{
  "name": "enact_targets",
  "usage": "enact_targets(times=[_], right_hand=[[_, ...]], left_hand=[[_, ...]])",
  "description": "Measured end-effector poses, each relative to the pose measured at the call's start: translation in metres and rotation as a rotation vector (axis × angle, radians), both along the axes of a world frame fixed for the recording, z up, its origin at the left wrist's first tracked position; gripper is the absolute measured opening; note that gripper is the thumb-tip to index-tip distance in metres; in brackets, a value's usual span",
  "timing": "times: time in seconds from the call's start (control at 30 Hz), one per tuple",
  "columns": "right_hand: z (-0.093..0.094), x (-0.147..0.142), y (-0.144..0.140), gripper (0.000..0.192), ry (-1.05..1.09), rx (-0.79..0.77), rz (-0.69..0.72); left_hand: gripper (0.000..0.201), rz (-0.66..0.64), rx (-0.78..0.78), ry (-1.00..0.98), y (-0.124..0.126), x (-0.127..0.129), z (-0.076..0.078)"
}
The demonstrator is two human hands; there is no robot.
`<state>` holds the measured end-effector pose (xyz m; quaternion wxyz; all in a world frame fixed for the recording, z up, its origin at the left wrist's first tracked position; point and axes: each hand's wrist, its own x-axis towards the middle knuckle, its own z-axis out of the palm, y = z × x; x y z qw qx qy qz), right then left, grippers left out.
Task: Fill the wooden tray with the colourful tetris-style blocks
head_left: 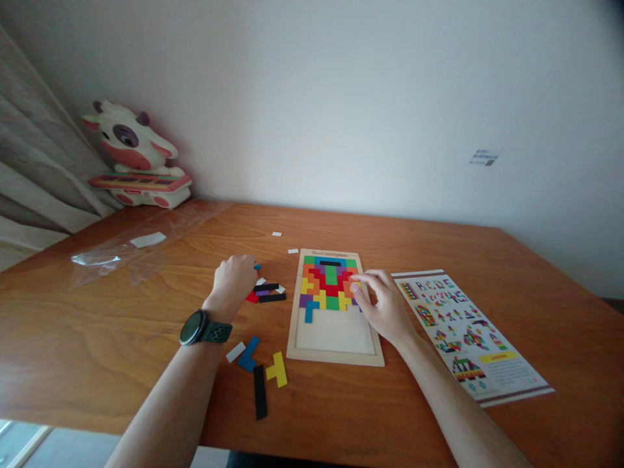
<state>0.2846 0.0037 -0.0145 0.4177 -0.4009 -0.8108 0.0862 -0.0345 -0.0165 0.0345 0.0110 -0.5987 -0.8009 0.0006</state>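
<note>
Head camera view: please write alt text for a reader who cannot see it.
A person's right hand is at a partly filled puzzle board, the left hand by loose pieces; a printed sheet lies beside the board.

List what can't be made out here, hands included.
All in the head view:
Left hand: most fingers hidden by the back of the hand; can't tell whether they grip anything.
Puzzle board: part of its right side covered by the right hand.
Printed sheet: fine print too small to read.
Wall label: print too small.
Left forearm, right forearm: cut off by the bottom edge.
</note>
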Motion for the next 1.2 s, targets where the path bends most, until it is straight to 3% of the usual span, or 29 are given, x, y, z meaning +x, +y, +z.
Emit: enact_targets(times=[0.47, 0.8, 1.07, 1.2], right_hand=[[-0.001, 0.001, 0.000, 0.017, 0.010, -0.024, 0.054], [-0.002, 0.000, 0.000, 0.017, 0.017, -0.030, 0.066], [-0.003, 0.000, 0.001, 0.017, 0.011, -0.045, 0.069], [-0.005, 0.000, 0.001, 0.016, 0.008, -0.054, 0.071]], left_hand=[[0.027, 0.097, 0.037, -0.322, 0.010, -0.032, -0.013], [0.022, 0.050, 0.024, -0.318, 0.013, -0.030, -0.016], [0.042, -0.011, 0.091, -0.499, 0.010, -0.034, -0.016], [0.046, -0.019, 0.098, -0.640, 0.013, -0.038, -0.022]])
